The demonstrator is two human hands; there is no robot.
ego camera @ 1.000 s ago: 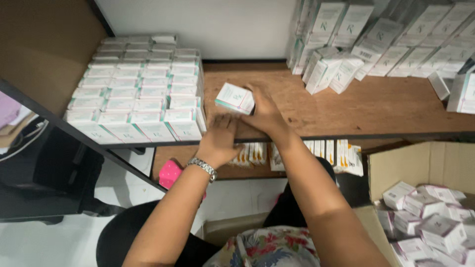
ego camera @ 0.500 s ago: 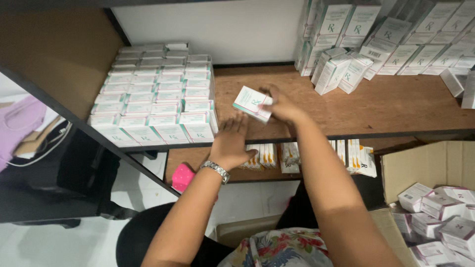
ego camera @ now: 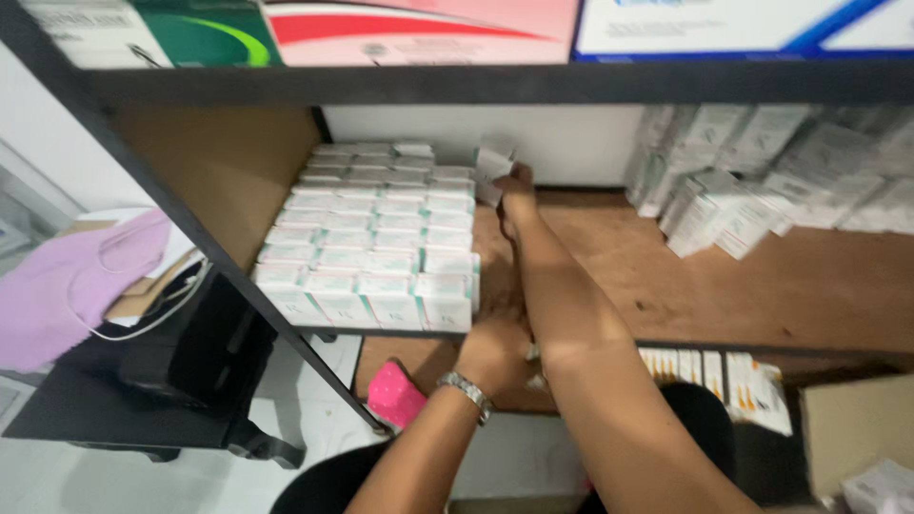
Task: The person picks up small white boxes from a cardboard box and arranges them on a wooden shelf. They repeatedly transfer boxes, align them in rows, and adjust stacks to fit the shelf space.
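Our right hand [ego camera: 515, 195] is stretched far out toward twelve o'clock, arm straight, fingers pinched shut. Our left hand [ego camera: 495, 347], wrist bent, sits closer in, at about six o'clock of it.

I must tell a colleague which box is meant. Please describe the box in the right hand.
On the wooden shelf, find the flat block of white-and-green boxes at left. At its far right corner, the right hand holds one small white box; it alone is lifted and tilted.
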